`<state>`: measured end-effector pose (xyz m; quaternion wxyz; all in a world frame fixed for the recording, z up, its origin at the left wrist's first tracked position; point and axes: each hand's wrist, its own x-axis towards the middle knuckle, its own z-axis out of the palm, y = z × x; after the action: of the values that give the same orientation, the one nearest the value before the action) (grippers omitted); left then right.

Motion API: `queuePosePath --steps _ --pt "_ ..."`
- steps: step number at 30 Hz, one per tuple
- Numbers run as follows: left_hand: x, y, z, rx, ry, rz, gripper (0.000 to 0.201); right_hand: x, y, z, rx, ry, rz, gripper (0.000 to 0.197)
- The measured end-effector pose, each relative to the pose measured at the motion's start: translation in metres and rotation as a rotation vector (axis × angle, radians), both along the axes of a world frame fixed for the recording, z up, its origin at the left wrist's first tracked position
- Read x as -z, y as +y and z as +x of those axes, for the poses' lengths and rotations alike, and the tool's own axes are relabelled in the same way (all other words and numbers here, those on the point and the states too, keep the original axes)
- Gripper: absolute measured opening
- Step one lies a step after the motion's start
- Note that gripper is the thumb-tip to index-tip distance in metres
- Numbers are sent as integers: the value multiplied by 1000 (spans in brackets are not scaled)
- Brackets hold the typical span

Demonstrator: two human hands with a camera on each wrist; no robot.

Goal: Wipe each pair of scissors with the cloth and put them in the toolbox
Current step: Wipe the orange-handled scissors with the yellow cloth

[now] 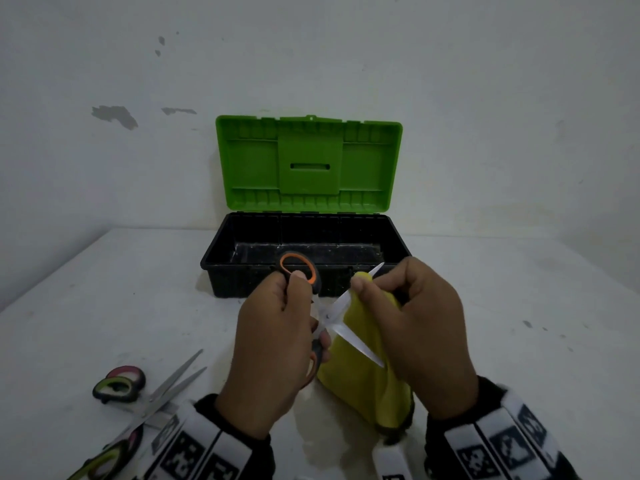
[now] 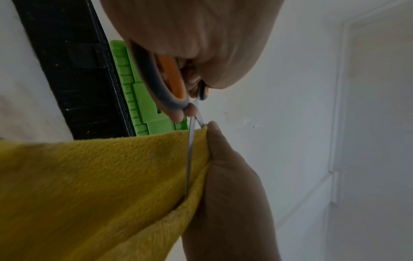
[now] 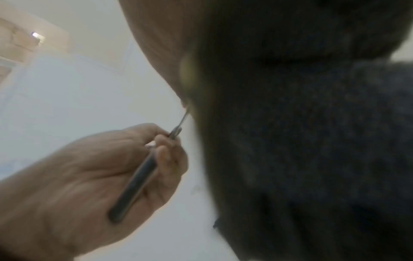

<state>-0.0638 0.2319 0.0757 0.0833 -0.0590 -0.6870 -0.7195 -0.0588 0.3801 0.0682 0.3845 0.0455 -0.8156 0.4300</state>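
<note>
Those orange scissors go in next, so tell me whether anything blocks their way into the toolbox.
Nothing visible does. The toolbox sits just beyond the hands with its green lid raised. The left hand holds the orange-handled scissors in front of it; only the yellow cloth, gripped by the right hand, wraps one blade.

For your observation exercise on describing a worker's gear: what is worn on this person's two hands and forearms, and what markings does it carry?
Both hands, the left hand and the right hand, are bare: no gloves or rings show. Each wrist has a dark sleeve cuff and, behind it, a white band printed with black square code-like patterns. The right band carries similar markings. No cables show.
</note>
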Motion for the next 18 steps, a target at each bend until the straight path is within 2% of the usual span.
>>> queuePosePath --steps 3,7,12,16,18 --pt "0 -2 -2 -4 4 -20 36 1 -6 5 -76 7 42 27" --pt "-3 -4 -4 20 -24 -28 33 0 5 -8 27 -15 -38 28" --pt "-5 -9 -5 27 -19 -32 34 1 -8 4 -90 -8 57 28" --pt "-5 -9 -4 27 -34 -24 34 -3 6 -7 28 -31 -33 28" --pt "-5 -10 -4 31 -33 -27 33 -2 2 -4 10 -19 -32 27"
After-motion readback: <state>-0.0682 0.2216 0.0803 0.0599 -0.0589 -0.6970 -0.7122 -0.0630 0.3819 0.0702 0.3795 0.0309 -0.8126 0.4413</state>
